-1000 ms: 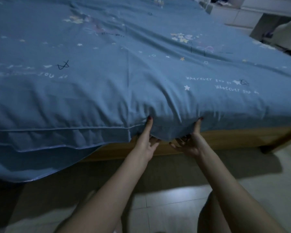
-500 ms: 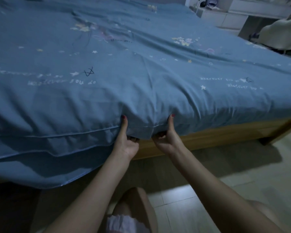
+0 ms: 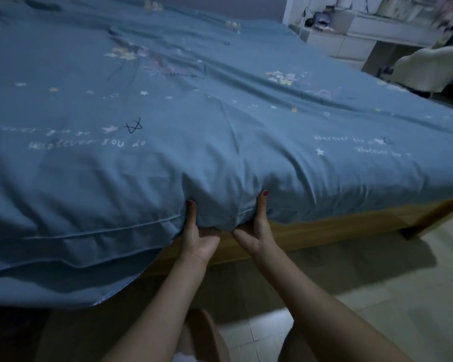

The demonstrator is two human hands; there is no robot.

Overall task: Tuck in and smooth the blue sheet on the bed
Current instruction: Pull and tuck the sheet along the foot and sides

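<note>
Both grips are closed on the hem of the blue sheet (image 3: 220,142): left hand (image 3: 200,235) and right hand (image 3: 254,231) sit side by side, thumbs up over the bunched fabric, fingers curled beneath it. Directly behind the hands runs the wooden bed frame (image 3: 324,228) — the tuck direction is forward and under. To the left, the hem hangs loose along the bed edge; to the right it appears tucked. Beyond, the sheet lies wrinkled across the bed.
</note>
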